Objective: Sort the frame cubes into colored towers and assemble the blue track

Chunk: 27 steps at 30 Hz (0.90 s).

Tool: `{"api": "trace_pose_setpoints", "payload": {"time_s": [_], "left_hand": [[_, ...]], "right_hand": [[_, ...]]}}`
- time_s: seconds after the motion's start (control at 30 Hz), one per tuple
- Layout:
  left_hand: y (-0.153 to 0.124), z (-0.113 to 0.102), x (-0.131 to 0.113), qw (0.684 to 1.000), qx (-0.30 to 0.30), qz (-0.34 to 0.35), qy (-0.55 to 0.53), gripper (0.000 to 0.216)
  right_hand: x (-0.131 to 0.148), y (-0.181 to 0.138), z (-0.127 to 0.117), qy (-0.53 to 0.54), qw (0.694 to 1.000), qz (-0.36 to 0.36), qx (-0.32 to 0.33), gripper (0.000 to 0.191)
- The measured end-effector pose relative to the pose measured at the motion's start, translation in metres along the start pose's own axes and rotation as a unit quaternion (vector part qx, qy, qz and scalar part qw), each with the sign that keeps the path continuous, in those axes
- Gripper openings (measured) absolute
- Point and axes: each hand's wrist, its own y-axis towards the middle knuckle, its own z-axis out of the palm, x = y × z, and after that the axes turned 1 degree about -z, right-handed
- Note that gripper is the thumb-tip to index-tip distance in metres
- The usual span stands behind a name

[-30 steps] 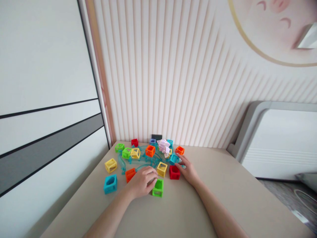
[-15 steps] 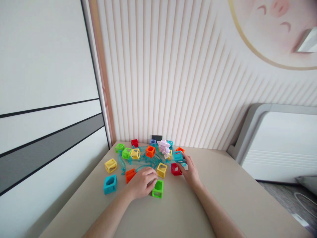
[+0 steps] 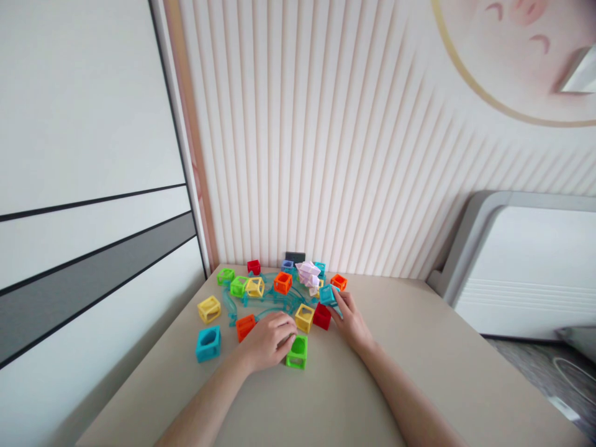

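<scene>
Pinching a blue block [image 3: 328, 295] between thumb and fingers, the right hand [image 3: 352, 321] has its grip closed, just beyond a red block [image 3: 321, 317]. Left hand [image 3: 269, 341]: fingers loosely curled beside a green block [image 3: 297, 352]; cannot tell whether its grip holds anything. Yellow block [image 3: 304, 318] between hands. Farther out on desk [image 3: 419, 354]: orange block [image 3: 283, 283], lilac spiky piece [image 3: 308, 275], ribbed wall [image 3: 302, 136] behind.

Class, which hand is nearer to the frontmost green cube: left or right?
Left. The left hand is just left of the green cube; the right hand, holding a blue cube, is farther off, back and to the right.
</scene>
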Motion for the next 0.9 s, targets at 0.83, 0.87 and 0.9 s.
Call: {"api": "trace_pose_setpoints", "payload": {"time_s": [0.83, 0.87, 0.9], "left_hand": [[-0.174, -0.045, 0.06, 0.945, -0.064, -0.256, 0.195, 0.049], [-0.176, -0.041, 0.061, 0.945, -0.068, -0.263, 0.184, 0.049], [-0.177, -0.037, 0.061, 0.944, -0.075, -0.27, 0.171, 0.049]], "right_hand": [[0.03, 0.011, -0.025, 0.085, 0.969, 0.193, -0.125, 0.049], [0.032, 0.011, -0.024, 0.085, 0.971, 0.186, -0.123, 0.049], [0.033, 0.01, -0.024, 0.084, 0.973, 0.178, -0.121, 0.049]]}}
